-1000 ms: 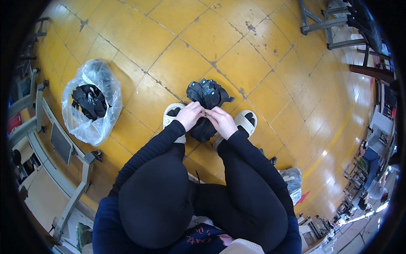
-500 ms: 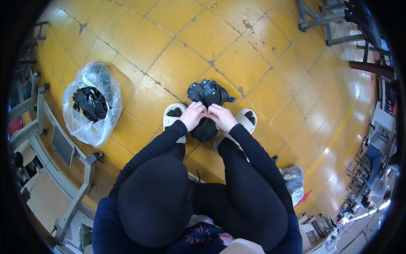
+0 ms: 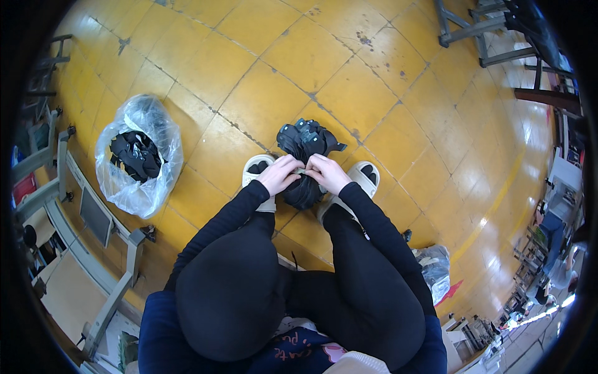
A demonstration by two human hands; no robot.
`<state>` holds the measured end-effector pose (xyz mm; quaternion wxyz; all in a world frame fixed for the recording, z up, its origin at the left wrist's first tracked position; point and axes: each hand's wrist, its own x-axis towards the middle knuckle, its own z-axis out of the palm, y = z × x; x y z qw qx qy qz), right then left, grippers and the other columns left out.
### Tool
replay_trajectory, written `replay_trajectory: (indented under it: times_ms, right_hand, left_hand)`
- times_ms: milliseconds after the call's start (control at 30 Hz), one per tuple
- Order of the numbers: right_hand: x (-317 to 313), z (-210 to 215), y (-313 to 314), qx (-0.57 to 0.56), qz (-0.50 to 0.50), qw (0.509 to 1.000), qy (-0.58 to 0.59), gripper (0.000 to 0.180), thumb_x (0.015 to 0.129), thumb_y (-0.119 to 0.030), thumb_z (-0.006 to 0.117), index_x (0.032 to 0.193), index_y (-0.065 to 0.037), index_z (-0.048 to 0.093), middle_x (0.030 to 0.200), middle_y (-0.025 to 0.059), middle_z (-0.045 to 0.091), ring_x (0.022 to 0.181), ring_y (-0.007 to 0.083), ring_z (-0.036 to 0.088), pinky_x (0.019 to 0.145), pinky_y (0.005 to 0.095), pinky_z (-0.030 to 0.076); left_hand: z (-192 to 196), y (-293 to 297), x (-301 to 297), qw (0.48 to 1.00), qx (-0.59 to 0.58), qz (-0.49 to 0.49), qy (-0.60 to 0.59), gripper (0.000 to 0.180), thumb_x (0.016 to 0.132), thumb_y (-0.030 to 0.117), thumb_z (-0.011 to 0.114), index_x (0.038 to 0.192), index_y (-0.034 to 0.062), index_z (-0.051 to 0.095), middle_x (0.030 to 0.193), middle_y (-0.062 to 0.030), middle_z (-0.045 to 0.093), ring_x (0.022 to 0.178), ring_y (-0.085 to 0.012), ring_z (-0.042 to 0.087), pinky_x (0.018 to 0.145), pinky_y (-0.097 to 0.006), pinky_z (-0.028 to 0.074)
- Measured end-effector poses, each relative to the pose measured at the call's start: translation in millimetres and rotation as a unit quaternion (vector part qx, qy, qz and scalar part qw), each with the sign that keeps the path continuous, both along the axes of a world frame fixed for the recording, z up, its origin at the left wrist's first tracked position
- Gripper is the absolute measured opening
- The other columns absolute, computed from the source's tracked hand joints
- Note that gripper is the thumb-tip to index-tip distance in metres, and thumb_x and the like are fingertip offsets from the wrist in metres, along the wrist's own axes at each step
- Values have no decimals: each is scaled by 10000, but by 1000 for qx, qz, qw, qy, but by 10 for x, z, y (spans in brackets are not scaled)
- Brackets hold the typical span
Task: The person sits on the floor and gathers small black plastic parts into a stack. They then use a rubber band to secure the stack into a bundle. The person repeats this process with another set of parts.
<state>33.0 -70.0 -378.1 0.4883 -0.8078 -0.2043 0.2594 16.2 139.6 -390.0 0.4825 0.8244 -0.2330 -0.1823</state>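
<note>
Between my feet a bundle of black fabric pieces (image 3: 306,138) lies on the floor, fanned out at the far end and rounded at the near end. Small pale marks show on some of the far pieces. My left hand (image 3: 280,175) and my right hand (image 3: 327,174) meet over the bundle's narrow middle, both with fingers closed in a pinch. A short pale strip (image 3: 301,171) shows between the fingertips, lying across the bundle. Whether it runs all the way round is hidden by the hands.
At the left, an open clear plastic bag (image 3: 168,134) holds more black pieces (image 3: 135,156). Another plastic bag (image 3: 434,272) lies by my right leg. Metal frames (image 3: 128,262) stand along the left, with table legs (image 3: 479,37) at the far right.
My fingers have drawn slightly apart, and the pale strip shows more plainly between them. The bundle stays in the same spot. The whole view has shifted a little.
</note>
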Motion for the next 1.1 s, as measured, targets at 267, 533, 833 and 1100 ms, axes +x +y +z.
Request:
replay_trajectory:
  times_ms: [267, 533, 833, 1100]
  right_hand:
    - [-85, 113, 120, -89, -19, 994, -59, 119, 783, -67, 556, 853, -10, 480, 863, 155, 499, 856, 344, 544, 747, 418, 459]
    - [-23, 186, 157, -183, 20, 979, -92, 228, 731, -157, 607, 885, -31, 496, 902, 147, 518, 889, 337, 551, 760, 435, 470]
    - [-144, 186, 181, -162, -54, 983, -68, 248, 784, -221, 650, 904, -51, 515, 877, 112, 512, 867, 302, 561, 729, 405, 469]
    - [-65, 243, 170, -118, -45, 987, 99, 201, 849, -205, 595, 1012, -93, 627, 907, 111, 530, 875, 297, 594, 741, 395, 479]
  left_hand:
    - [51, -112, -3, 995, 59, 4, -77, 248, 726, 83, 658, 946, 50, 547, 913, -110, 512, 853, -305, 566, 742, -376, 485]
    - [-32, -103, -86, 976, 50, 9, -213, 237, 755, 80, 648, 982, 55, 582, 940, -90, 558, 789, -264, 617, 665, -341, 523]
    - [12, -25, 59, 999, 7, 10, -39, 142, 809, 84, 637, 944, 43, 613, 916, -92, 547, 835, -269, 597, 733, -347, 489]
    - [-23, 115, 124, 989, 57, 28, 135, 106, 815, 102, 659, 896, 36, 638, 857, -88, 572, 781, -221, 602, 708, -313, 488]
